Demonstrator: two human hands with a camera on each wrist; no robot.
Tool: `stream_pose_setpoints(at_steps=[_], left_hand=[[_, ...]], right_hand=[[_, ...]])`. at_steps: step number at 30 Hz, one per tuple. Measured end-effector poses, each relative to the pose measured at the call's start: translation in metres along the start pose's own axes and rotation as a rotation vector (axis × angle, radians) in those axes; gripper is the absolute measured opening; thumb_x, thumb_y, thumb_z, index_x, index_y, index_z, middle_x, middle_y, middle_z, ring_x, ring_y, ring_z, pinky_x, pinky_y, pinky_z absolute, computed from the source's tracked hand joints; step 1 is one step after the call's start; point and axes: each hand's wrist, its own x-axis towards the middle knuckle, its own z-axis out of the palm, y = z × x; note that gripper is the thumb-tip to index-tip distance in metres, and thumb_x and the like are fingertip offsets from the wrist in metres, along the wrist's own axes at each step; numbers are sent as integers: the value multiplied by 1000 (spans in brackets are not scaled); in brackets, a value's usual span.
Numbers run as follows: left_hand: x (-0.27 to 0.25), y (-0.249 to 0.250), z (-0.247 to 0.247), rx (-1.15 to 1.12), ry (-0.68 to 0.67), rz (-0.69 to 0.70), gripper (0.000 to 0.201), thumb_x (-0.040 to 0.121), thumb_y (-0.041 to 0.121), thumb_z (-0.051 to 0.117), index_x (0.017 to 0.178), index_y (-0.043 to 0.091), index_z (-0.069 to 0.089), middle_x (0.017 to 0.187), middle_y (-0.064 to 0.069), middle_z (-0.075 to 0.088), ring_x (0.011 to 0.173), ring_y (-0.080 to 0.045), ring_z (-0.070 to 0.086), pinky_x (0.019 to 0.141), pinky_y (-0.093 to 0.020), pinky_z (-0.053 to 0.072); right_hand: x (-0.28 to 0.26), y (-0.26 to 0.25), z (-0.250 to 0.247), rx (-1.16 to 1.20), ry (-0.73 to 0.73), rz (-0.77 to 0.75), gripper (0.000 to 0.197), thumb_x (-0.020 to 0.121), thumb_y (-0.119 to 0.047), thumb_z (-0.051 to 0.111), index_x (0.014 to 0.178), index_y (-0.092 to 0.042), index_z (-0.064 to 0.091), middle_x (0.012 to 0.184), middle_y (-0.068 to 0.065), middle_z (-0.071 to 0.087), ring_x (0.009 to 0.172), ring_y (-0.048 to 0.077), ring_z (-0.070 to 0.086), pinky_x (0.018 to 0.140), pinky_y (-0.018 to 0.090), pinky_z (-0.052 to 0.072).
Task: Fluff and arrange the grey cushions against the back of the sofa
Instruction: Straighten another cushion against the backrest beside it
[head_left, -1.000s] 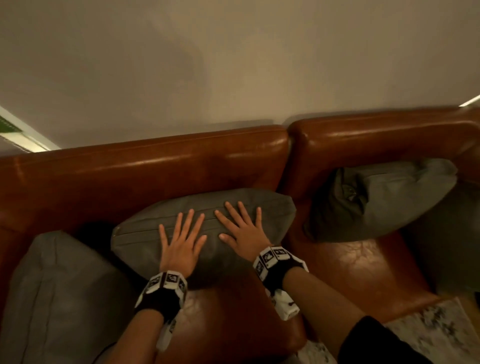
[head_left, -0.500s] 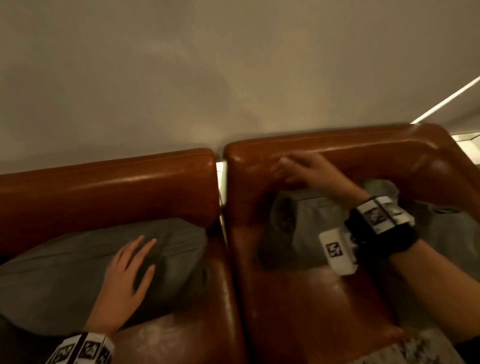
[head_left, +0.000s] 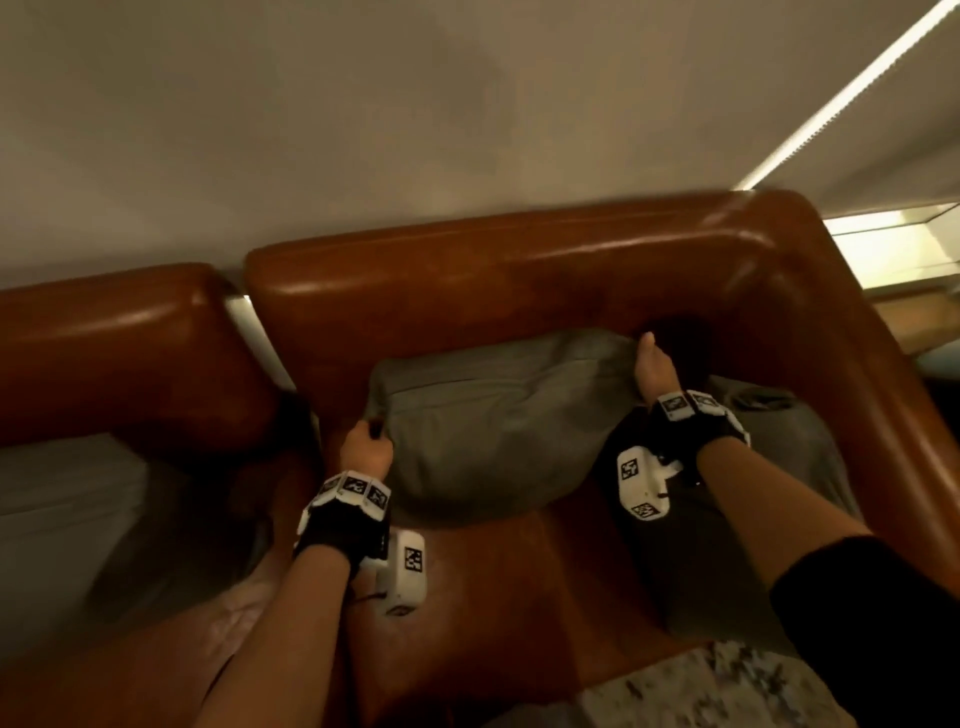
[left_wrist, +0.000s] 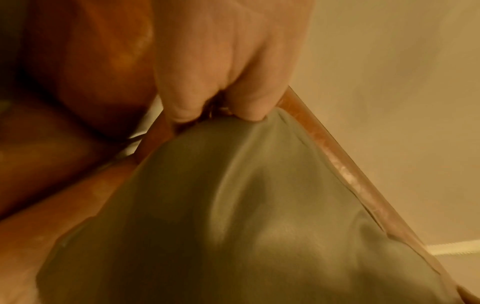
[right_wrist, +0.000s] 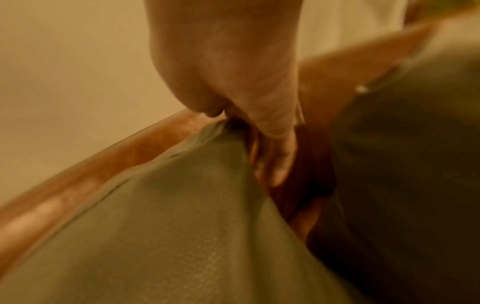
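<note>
Cushion (head_left: 498, 415) we find spanning between the hands, left hand (head_left: 363, 452) and right hand (head_left: 655, 371) each pinching a corner.

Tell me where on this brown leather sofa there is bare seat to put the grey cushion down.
Bare seat lies in front of the held grey cushion, between the left hand and the right forearm. The right corner is crowded: another grey cushion lies against the brown leather sofa arm.

Grey cushion (head_left: 493, 431), brown leather sofa (head_left: 519, 270), speckled rug (head_left: 727, 686).
</note>
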Motion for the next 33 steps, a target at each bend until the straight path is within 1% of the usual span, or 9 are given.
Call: stream_pose_setpoints(at_steps=[4,7,11,16,18,23,25,29,33], left_hand=[[4,-2,0,244,19,-51,32,90,10,50,116,-7,56,126,-29,54,118,-42,51,97,-41,40],[-3,-4,8,249,60,-1,29,88,4,48,111,-9,60,121,-31,57,116,-44,52,97,-41,41],[-10,-11,15,82,46,19,25,88,-1,49,103,-16,62,111,-36,61,112,-46,55,93,-45,41],[-15,-12,29,70,-26,-73,38,93,9,41,128,-4,49,138,-26,46,131,-39,38,111,-39,26],[-15,-16,32,-24,-33,-108,40,92,7,43,131,-2,47,139,-26,44,132,-39,37,112,-40,28],[-21,-22,29,-738,-151,-235,33,90,2,53,122,11,54,114,-13,59,109,-29,54,91,-40,45],[-21,-17,26,-610,-95,-160,28,90,1,52,116,6,58,112,-17,61,110,-30,55,92,-40,43],[-29,-27,24,-23,128,7,26,88,4,52,110,-6,62,117,-29,62,113,-42,56,94,-40,43],[-34,-37,19,48,105,36,31,85,9,58,114,-3,56,121,-27,59,115,-40,55,95,-38,43]], right_hand=[[-2,24,-3,396,-52,52,45,97,-48,35,87,-13,62,103,12,66,94,27,62,92,43,49],[-8,33,-6,547,-150,-42,41,92,-46,50,104,-10,65,108,10,69,97,22,66,89,38,52],[-10,39,1,402,-104,-146,40,88,-42,59,112,-11,61,111,11,67,103,24,64,95,44,51],[-19,46,14,266,3,-156,49,90,-43,54,120,-5,56,118,14,62,111,29,58,99,48,46],[-27,49,20,254,12,-150,50,91,-43,52,123,-5,53,123,14,60,114,29,56,101,45,44],[-44,53,32,220,5,-192,44,94,-38,49,125,-5,51,126,13,58,118,29,53,96,33,41],[-45,51,34,215,25,-205,43,95,-36,48,124,-4,52,125,15,58,117,30,53,95,34,41],[-45,62,34,234,22,-173,43,94,-36,49,123,-4,53,125,15,58,118,31,53,99,37,42],[-50,74,33,228,46,-145,44,95,-34,49,125,-2,51,128,17,57,120,32,52,99,36,39]])
